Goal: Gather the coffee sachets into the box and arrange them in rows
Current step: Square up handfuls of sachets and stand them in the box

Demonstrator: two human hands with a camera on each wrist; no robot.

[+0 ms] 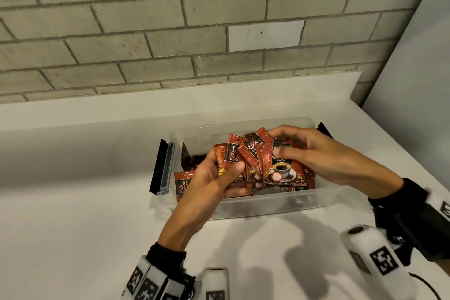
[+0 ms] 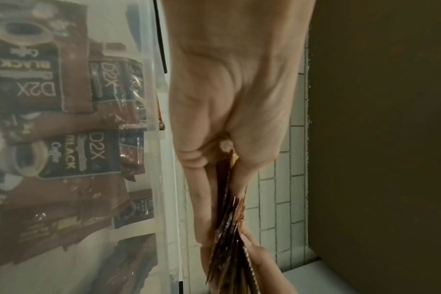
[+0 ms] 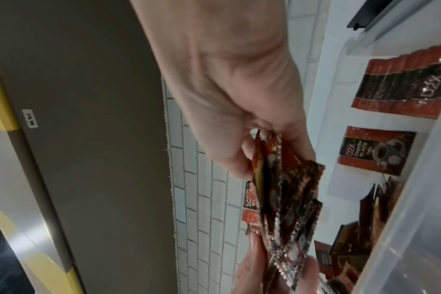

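Fanned red-black coffee sachets (image 1: 264, 161)

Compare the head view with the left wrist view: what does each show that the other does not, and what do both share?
Head view only: the whole box on the counter, its black latch, the right hand and printed sachet fronts.

Left wrist view only: loose sachets seen through the box wall, and the held bundle edge-on.

Both: the left hand gripping fanned sachets.

white counter (image 1: 73, 202); grey brick wall (image 1: 146, 19)
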